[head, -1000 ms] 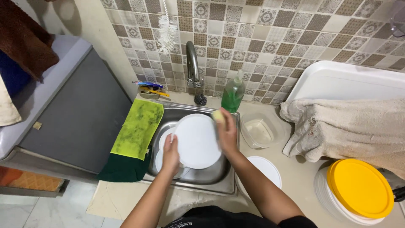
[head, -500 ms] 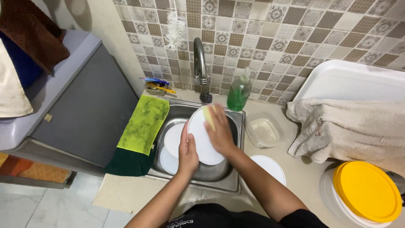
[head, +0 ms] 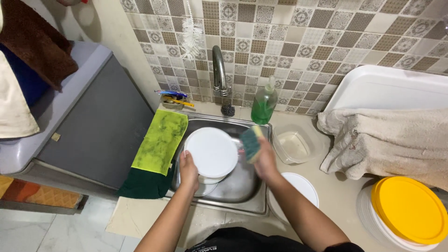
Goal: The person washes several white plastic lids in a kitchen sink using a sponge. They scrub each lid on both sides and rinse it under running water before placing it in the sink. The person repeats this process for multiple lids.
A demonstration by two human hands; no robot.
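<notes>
White plate [head: 212,151] up over the steel sink [head: 242,186], gripped at its lower edge by the left hand [head: 188,169]; a second plate [head: 205,186] lies beneath. The right hand [head: 265,158] pinches one green sponge [head: 251,142] just beside the plate. One soap bottle [head: 263,103], one tap [head: 218,70], patterned tiles [head: 298,42], beige counter [head: 340,191].
</notes>
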